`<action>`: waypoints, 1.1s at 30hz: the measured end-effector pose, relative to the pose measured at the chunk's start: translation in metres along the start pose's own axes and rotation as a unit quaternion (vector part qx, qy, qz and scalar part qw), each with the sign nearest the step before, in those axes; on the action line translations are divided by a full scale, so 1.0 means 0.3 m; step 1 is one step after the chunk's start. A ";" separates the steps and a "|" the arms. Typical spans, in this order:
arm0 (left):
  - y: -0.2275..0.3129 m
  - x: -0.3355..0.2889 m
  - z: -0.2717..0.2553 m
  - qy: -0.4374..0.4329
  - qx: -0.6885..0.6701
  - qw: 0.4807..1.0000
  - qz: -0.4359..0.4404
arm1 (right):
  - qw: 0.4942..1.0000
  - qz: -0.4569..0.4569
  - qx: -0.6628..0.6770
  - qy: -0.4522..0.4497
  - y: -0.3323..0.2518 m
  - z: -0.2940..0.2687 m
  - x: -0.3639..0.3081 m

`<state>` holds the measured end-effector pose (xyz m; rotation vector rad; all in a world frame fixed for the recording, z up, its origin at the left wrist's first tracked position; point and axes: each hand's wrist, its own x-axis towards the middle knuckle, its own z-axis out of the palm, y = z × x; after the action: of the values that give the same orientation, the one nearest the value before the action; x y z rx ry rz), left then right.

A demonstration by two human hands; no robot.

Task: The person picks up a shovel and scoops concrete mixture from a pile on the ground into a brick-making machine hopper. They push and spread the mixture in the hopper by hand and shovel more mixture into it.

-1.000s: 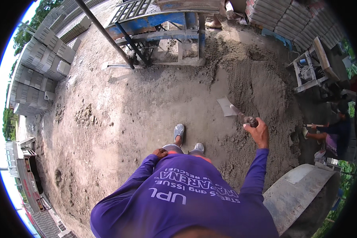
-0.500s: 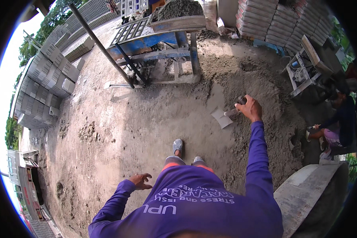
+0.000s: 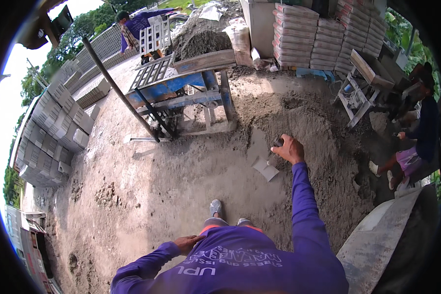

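Note:
My right hand [image 3: 290,149] is wrapped round the dark handle end of a shovel [image 3: 265,169], with my arm stretched out ahead and to the right. Its flat, pale blade points down at the sandy ground, just this side of my fist; the hand hides part of the shaft. My left hand [image 3: 189,243] holds nothing and lies against the side of my purple shirt [image 3: 240,262], fingers stretched out.
Ahead stands a blue block-making machine [image 3: 181,95] with a slanting pole [image 3: 117,88]. Grey blocks [image 3: 54,132] are stacked at left, cement bags [image 3: 295,36] at far right. A person [image 3: 419,132] sits at right; another [image 3: 142,24] stands beyond the machine.
My left hand has come in from the air to rest against my shirt. The view has tilted up, bringing a person at the back into sight. My right hand keeps hold of the shovel.

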<state>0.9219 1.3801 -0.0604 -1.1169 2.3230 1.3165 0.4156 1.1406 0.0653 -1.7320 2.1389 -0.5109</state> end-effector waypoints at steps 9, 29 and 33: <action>-0.025 0.143 -0.053 -0.095 0.117 0.987 0.058 | 1.000 0.012 0.000 -0.001 0.001 0.017 -0.075; -0.063 0.152 -0.054 -0.051 0.066 0.996 0.040 | 0.996 0.030 0.010 0.082 0.120 0.048 -0.085; -0.105 0.108 0.000 -0.053 0.067 0.996 0.008 | 0.999 0.009 -0.006 0.046 0.060 0.061 -0.072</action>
<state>0.9227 1.3545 -0.0975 -0.9650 2.3101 1.1749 0.4133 1.1642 0.0415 -1.7249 2.2240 -0.5838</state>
